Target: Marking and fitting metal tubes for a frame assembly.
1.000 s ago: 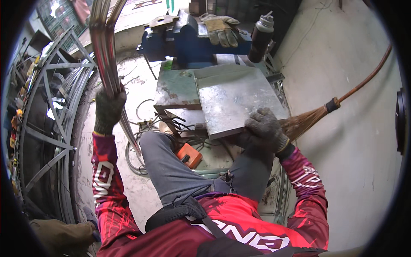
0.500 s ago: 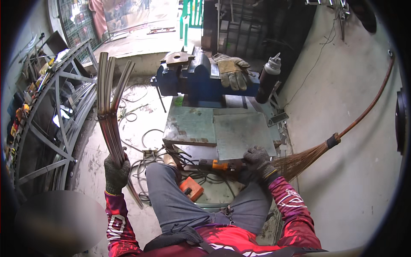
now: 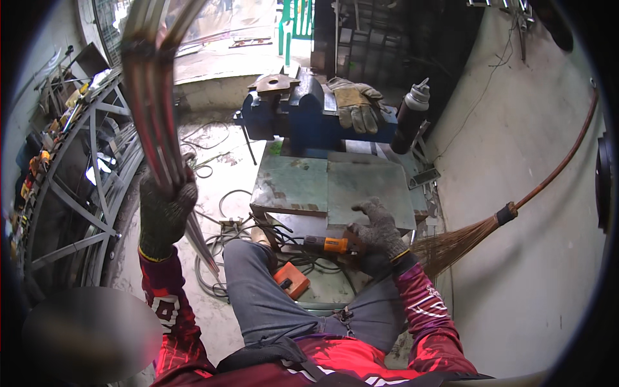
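Note:
My left hand (image 3: 169, 216), in a dark knit work glove, is raised and closed around a bundle of long, bent metal bars (image 3: 155, 119). The bars are bound together near their bend, and their upper ends run out of view at the top. My right hand (image 3: 382, 233), also gloved, is above my right thigh at the front edge of a metal plate (image 3: 371, 187). Its fingers are spread, with nothing visible between them. Just left of it lies an orange and black angle grinder (image 3: 335, 246), partly hidden by that hand.
A blue bench vise (image 3: 306, 113) stands behind the plate, carrying a leather glove (image 3: 358, 106). A dark bottle (image 3: 411, 116) is on its right. A stick broom (image 3: 471, 233) leans against the right wall. Cables (image 3: 213, 258) and an orange-red box (image 3: 292, 281) lie below.
My left hand has lifted the bar bundle up and closer to me. My right hand has opened its fingers and shifted slightly left, toward the grinder.

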`<action>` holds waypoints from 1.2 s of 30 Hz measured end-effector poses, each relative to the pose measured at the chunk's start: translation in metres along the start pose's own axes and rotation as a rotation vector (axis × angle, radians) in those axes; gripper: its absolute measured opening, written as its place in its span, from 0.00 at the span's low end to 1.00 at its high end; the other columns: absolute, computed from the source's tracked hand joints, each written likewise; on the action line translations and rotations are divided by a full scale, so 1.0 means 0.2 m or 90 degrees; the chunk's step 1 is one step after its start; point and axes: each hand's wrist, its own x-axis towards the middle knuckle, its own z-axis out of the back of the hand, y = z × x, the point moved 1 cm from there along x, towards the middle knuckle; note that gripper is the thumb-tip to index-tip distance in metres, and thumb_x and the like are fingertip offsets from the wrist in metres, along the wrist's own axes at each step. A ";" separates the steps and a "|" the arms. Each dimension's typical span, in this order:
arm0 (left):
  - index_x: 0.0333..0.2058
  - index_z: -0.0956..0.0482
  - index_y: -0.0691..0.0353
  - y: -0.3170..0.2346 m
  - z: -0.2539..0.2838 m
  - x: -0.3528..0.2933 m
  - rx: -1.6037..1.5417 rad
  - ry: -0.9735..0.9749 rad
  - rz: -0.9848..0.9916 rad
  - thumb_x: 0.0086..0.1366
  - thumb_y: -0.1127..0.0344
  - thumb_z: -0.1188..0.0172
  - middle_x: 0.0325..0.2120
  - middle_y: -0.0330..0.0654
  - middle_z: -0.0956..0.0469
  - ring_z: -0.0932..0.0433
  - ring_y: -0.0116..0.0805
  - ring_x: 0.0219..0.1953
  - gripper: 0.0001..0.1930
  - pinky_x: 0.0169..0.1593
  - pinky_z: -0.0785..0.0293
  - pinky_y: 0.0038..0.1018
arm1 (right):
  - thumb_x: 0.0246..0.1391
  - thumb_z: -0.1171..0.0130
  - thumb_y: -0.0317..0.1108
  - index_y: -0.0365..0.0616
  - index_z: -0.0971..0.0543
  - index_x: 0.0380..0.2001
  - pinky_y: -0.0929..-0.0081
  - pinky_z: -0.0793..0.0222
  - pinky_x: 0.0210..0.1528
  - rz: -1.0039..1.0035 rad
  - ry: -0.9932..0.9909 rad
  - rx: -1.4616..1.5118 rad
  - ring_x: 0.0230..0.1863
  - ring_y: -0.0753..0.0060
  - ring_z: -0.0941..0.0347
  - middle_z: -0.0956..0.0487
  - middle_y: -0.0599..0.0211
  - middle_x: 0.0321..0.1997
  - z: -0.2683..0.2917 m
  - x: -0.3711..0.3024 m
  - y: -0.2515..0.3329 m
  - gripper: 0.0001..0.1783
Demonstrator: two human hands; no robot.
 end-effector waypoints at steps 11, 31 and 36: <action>0.47 0.17 0.58 -0.15 -1.01 -0.23 0.243 0.512 0.003 0.51 0.46 0.25 0.33 0.56 0.16 0.15 0.57 0.38 0.29 0.42 0.19 0.47 | 0.68 0.35 0.35 0.30 0.39 0.70 0.73 0.22 0.54 -0.295 -0.168 0.782 0.53 0.70 0.22 0.23 0.53 0.61 0.08 -0.12 0.62 0.36; 0.42 0.15 0.64 0.19 -0.81 -0.36 -0.038 0.472 0.072 0.50 0.53 0.21 0.26 0.52 0.17 0.18 0.43 0.26 0.25 0.36 0.23 0.38 | 0.73 0.45 0.41 0.41 0.24 0.55 0.52 0.15 0.47 -0.226 -0.183 0.942 0.43 0.58 0.17 0.17 0.55 0.41 0.20 -0.29 0.55 0.17; 0.41 0.15 0.64 0.41 -0.62 -0.49 -0.015 0.419 0.201 0.54 0.58 0.25 0.29 0.51 0.16 0.15 0.46 0.33 0.20 0.41 0.21 0.38 | 0.71 0.42 0.41 0.40 0.28 0.48 0.70 0.32 0.38 -0.007 -0.275 1.223 0.30 0.77 0.40 0.38 0.74 0.28 0.90 -0.20 0.42 0.15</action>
